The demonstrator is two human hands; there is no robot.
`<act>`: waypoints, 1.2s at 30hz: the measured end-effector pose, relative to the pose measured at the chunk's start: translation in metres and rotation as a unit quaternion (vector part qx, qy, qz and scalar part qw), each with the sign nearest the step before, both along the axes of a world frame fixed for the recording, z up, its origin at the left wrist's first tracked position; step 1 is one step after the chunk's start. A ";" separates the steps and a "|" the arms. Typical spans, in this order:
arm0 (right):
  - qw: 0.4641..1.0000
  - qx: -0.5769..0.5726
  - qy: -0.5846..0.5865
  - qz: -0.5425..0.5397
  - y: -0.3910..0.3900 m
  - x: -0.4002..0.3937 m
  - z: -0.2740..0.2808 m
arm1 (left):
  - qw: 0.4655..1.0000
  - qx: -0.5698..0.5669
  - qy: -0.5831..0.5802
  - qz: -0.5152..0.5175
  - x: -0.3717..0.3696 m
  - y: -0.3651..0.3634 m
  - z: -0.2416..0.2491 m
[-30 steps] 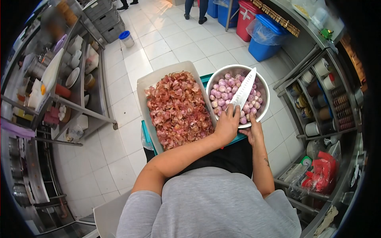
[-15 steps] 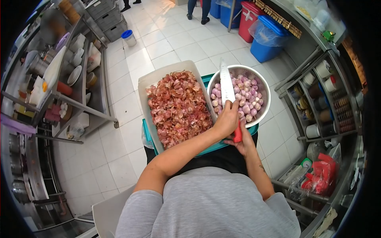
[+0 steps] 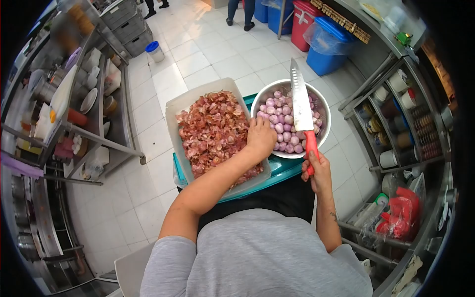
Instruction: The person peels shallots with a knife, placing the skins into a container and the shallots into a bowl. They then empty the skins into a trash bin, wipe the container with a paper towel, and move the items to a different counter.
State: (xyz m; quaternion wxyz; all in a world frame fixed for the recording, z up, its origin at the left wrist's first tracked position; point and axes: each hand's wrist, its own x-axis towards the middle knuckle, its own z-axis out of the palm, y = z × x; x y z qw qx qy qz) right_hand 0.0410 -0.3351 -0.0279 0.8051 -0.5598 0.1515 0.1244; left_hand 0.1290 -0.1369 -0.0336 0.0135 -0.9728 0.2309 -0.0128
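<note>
My right hand (image 3: 318, 171) is wrapped around the red handle of a large kitchen knife (image 3: 300, 99). Its wide blade points up and away from me, above a white-rimmed colander (image 3: 326, 129) of peeled shallots (image 3: 279, 116). My left hand (image 3: 262, 136) is between the colander and the right side of a pale plastic tub (image 3: 171, 116) heaped with reddish-brown shallot skins (image 3: 213, 136). Its back faces me, the fingers bent downward and close together. Whatever they hold, if anything, is hidden.
A teal surface (image 3: 284, 168) lies under the tub and colander, over my lap. Steel shelving (image 3: 104, 114) stands left, a jar rack (image 3: 401, 119) right. Lidded blue (image 3: 326, 54) and red bins (image 3: 303, 29) stand ahead. Another person's legs (image 3: 241, 14) show far off.
My left hand has left the knife and moved left to beside the tub. The knife, held in my right hand, has shifted right, its handle further from the tub.
</note>
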 end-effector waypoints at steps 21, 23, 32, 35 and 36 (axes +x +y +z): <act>0.838 -0.481 -0.136 -0.217 -0.020 0.021 -0.022 | 0.977 -0.190 -0.074 0.060 0.011 0.040 0.049; 0.797 -0.535 -0.195 -0.201 -0.014 0.025 -0.003 | 0.972 -0.210 -0.073 0.073 0.009 0.062 0.051; 0.698 -0.644 -0.309 -0.037 0.024 0.090 0.001 | 0.954 -0.250 0.007 0.165 -0.042 0.129 0.045; 0.670 -0.679 -0.301 -0.018 0.026 0.107 -0.005 | 0.953 -0.244 0.053 0.170 -0.054 0.139 0.054; 0.673 -0.680 -0.289 -0.012 0.028 0.109 -0.002 | 0.953 -0.240 0.049 0.179 -0.059 0.137 0.060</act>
